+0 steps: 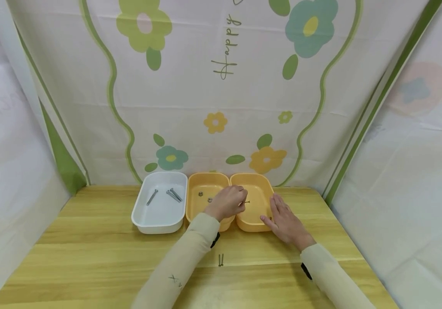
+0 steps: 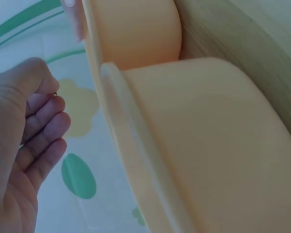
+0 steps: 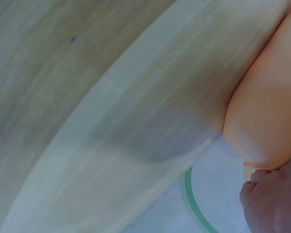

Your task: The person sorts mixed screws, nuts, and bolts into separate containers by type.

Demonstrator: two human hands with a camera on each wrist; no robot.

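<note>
My left hand [image 1: 228, 201] is above the right-hand orange tray [image 1: 257, 189]. Its thumb and index finger pinch a small dark screw [image 1: 246, 201], with one end poking out to the right. In the left wrist view only a tiny dark tip shows at the fingertips; the other fingers are curled. My right hand [image 1: 288, 223] rests against the right side of that tray, fingers fairly straight along the rim and thumb over the near corner. The middle orange tray [image 1: 205, 178], partly behind my left forearm, holds nuts [image 1: 200, 194].
On the left stands a white tray [image 1: 159, 219] with several long bolts [image 1: 174, 195] in it. Two small screws [image 1: 221, 260] lie side by side on the wooden table [image 1: 89, 257], in front of the trays. A flowered cloth [image 1: 190, 86] hangs behind, with cloth walls at both sides.
</note>
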